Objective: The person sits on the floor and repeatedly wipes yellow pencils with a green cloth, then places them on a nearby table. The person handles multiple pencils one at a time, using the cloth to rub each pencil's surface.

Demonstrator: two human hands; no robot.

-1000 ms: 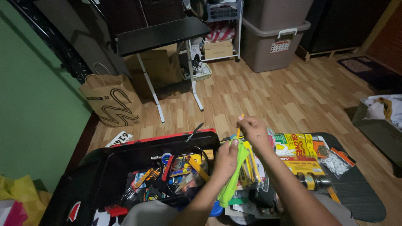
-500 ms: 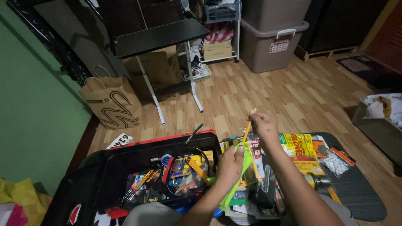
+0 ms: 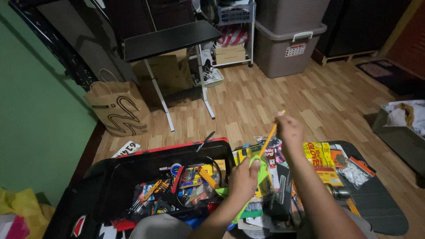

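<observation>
— Wood floor [image 3: 283, 97], green wall left; what crowds the hands?
— Open black toolbox [image 3: 133, 177] of tools below left, packets [image 3: 316, 155] on a dark mat [image 3: 380, 199] right.
— Grips?
— Left hand [image 3: 243, 177] clasps a green cloth [image 3: 261, 170]; right hand [image 3: 288, 130] pinches a thin yellow stick [image 3: 270, 137] raised above the clutter.
— Free room?
— Bare floor ahead, up to the white-legged table [image 3: 170, 37].

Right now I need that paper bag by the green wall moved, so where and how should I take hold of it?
Take the brown paper bag by its looped handles at the open top, coming from above. It stands upright on the wood floor with the handles raised above the rim; a grip on its thin sides would probably crumple them.
</observation>
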